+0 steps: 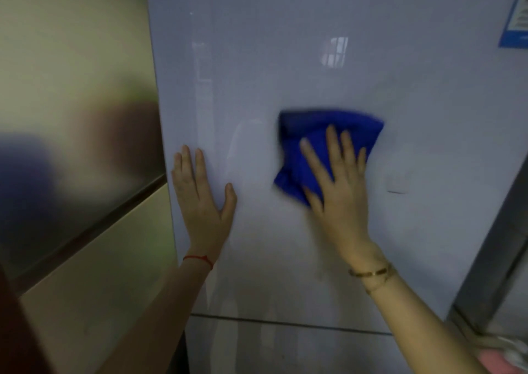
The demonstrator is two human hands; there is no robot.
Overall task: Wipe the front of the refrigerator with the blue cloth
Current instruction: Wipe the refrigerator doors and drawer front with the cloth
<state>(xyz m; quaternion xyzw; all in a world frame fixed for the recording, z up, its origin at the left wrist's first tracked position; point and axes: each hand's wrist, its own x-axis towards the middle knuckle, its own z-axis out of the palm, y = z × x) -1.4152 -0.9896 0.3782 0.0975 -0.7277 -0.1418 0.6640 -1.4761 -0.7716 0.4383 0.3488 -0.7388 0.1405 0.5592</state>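
the refrigerator (314,59) fills most of the view, its pale glossy door front seen at close range. the door's left edge runs top to bottom just left of the left hand, tilting slightly outward lower down. a horizontal seam (285,323) crosses the front low in the view, well below both hands. wide bare door surface is seen above the cloth, to its right, and below it down to the seam. a beige cabinet panel (71,88) is seen left of the door edge, with a dark groove crossing it diagonally. a grey upright frame (500,245) stands at the right, just beside the door's right side. a blue label (515,19) is stuck at the door's upper right corner, partly cut off by the view's edge.

the blue cloth (317,133) is pressed flat on the door around mid height, right of centre. it is bunched, motion-blurred, its long axis roughly horizontal, with one corner hanging toward lower left. the right hand (340,191) is laid flat over the cloth's lower right part, fingers spread and pointing up, palm pressing it, not clenched. the left hand (200,202) is held open and flat on the bare door near the left edge, fingers up, thumb out to the right, apart from the cloth. a gold bracelet (371,273) is worn on the right wrist, a red string (198,259) on the left.
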